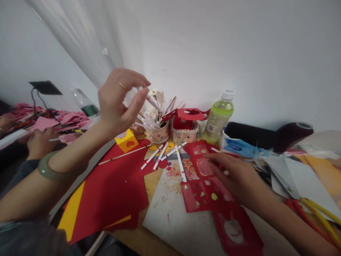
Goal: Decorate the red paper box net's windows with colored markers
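Note:
My left hand [124,97] is raised above the table in front of a pot [157,135] packed with thin sticks. Its thumb and fingers pinch what looks like a slim white stick [153,101], partly hidden and blurred. My right hand [237,174], fingers stretched out, is over a red paper cutout [195,197] made of joined squares with small pale and yellow shapes on it. Several white markers [181,165] with coloured bands lie between the hands. Behind them, a red paper piece with a cut hole [191,113] rests on a second decorated pot [184,134].
Red paper sheets [114,192] and a yellow box [126,140] lie at left. A drink bottle [218,115] and a blue tissue pack [239,146] stand behind. Scissors [290,190] lie at right. Another person's hand [42,142] is at far left near pink paper [46,123].

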`<state>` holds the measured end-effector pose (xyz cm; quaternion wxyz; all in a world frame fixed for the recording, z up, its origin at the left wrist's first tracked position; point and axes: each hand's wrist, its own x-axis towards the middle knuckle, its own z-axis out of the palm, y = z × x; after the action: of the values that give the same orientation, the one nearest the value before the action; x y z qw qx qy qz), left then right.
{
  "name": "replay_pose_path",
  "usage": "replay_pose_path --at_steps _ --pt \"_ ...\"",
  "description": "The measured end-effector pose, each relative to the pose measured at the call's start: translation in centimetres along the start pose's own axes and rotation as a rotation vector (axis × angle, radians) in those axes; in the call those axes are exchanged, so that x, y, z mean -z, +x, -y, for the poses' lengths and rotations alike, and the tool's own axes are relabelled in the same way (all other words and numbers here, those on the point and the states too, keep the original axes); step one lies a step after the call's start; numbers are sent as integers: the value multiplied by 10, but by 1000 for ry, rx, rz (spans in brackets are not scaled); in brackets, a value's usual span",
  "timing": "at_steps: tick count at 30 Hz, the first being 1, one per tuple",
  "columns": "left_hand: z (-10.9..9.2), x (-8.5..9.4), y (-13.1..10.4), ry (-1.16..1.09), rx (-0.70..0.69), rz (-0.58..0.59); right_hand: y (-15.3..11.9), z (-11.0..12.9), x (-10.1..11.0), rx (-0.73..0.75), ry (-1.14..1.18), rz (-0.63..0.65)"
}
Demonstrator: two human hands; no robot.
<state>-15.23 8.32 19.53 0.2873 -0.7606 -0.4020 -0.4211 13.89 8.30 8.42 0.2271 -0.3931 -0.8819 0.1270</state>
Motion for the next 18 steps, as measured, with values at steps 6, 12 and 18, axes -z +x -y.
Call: replay_pose_path --at_steps 6,12,18 --pt "-103 -14 1 -512 10 333 -12 40 27 -125 557 -9" --pt "-145 -52 -27 -875 287 734 -44 33 15 -457 1008 72" --pt "-167 -57 -66 -936 396 1009 -79 14 5 -669 1180 -10"
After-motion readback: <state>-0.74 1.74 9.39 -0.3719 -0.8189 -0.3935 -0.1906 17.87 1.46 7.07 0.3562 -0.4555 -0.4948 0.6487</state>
